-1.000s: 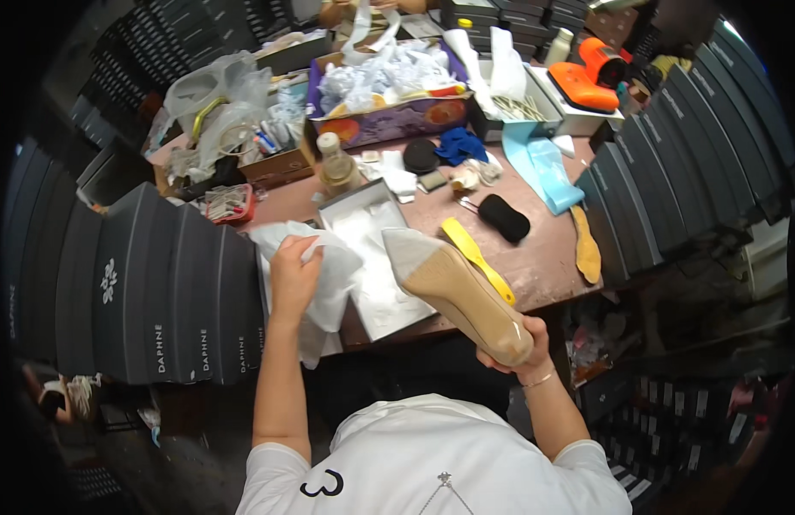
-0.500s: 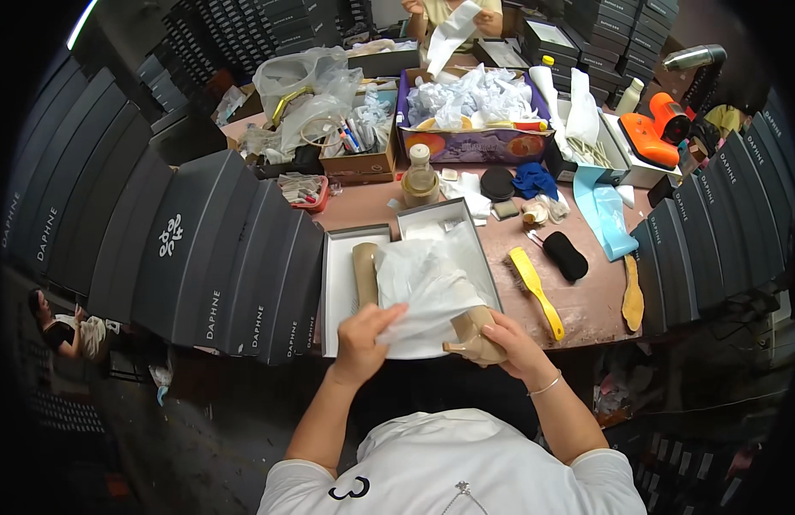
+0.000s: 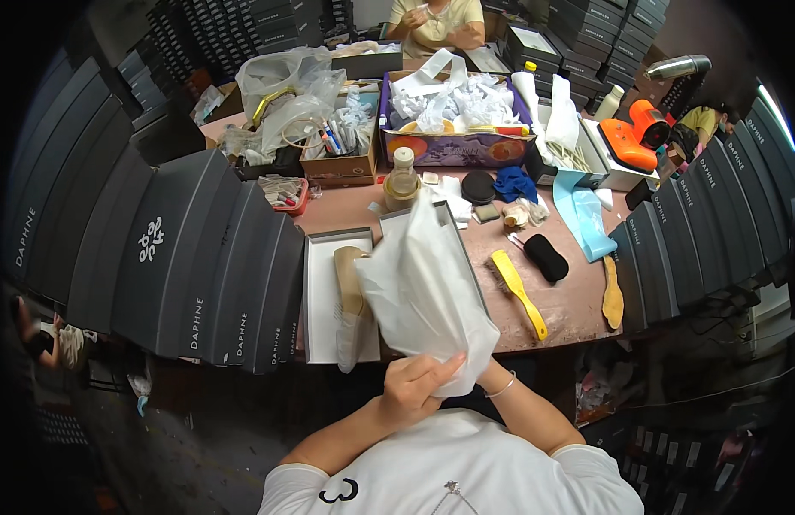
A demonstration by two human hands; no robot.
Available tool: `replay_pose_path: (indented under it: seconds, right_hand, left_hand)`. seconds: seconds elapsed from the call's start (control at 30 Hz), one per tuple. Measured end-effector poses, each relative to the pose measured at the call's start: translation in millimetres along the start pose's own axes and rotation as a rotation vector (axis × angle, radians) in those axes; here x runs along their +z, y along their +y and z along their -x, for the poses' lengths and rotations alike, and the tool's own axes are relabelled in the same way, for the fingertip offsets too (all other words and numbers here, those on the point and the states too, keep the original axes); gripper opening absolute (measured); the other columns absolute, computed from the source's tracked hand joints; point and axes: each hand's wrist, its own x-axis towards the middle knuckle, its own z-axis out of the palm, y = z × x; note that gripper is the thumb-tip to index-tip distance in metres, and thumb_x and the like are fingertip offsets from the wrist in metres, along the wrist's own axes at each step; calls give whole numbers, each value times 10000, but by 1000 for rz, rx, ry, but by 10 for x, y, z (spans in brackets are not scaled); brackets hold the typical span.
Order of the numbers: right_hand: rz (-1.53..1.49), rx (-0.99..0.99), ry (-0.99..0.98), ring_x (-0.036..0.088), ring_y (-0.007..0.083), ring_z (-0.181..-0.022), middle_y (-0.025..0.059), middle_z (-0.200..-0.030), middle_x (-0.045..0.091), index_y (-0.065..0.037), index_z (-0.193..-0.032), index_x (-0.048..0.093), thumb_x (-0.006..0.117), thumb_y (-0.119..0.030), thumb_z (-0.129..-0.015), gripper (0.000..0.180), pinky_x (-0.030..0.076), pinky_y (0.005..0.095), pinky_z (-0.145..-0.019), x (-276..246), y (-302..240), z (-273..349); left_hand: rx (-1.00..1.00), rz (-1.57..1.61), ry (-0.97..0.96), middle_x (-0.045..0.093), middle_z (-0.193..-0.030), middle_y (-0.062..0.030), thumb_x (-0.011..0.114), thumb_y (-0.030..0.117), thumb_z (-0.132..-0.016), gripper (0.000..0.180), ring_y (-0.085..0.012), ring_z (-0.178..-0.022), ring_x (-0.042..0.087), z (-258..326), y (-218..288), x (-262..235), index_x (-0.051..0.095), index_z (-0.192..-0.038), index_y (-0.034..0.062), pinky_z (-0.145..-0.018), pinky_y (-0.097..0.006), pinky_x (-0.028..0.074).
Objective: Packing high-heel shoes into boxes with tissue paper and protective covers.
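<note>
A thin white wrapping sheet (image 3: pixel 427 283) hangs in front of me, covering much of the open shoebox. The fingers of my left hand (image 3: pixel 415 388) are closed on its lower edge, near my body. My right hand (image 3: pixel 492 378) is behind the sheet's lower right part; its fingers are hidden. No second shoe shows; the sheet covers that spot. In the left part of the pale-lined shoebox (image 3: pixel 316 300) lies a beige shoe (image 3: pixel 349 279), its near end in filmy wrapping that reaches over the box's front edge.
Stacks of dark shoeboxes (image 3: pixel 166 257) flank the table on both sides. To the right lie a yellow brush (image 3: pixel 519 292), a black oval pad (image 3: pixel 545 257) and a tan flat tool (image 3: pixel 612 293). Behind stand a glass bottle (image 3: pixel 402 180) and a purple carton of crumpled paper (image 3: pixel 458 150). A person sits opposite.
The white sheet has risen and now hangs toward me. My hands have moved closer together and nearer my body. The beige shoe my right hand held is now out of sight.
</note>
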Motion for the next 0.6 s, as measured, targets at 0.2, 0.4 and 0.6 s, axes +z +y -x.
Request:
replay_pose_path:
  seconds: [0.2, 0.4, 0.6]
  right_hand:
    - [382, -90, -98, 337, 223, -1374, 113, -1524, 288, -68, -1492, 220, 473, -265, -988, 598, 315, 360, -1129, -395, -139, 159]
    - [1330, -343, -237, 372, 232, -1343, 117, -1477, 370, -46, -1467, 298, 647, -211, -893, 692, 294, 357, -1125, -214, -297, 396]
    - [1487, -305, -210, 419, 349, -1295, 174, -1390, 459, -47, -1367, 460, 744, -231, -770, 686, 307, 430, -1100, 116, -568, 417]
  left_hand:
    - [-408, 119, 320, 537, -1247, -136, 717, 190, -839, 689, -243, -1191, 518, 258, 30, -98, 378, -1417, 28, -963, -362, 446]
    - [-1010, 1086, 778, 487, -1361, -171, 518, 411, -972, 577, -261, -1227, 506, 191, -802, -211, 414, -1363, -2, -1000, -395, 433]
    - [-955, 1355, 609, 445, -1417, -89, 553, 467, -937, 658, -264, -1271, 466, 197, -633, -33, 350, -1434, 86, -1047, -415, 391]
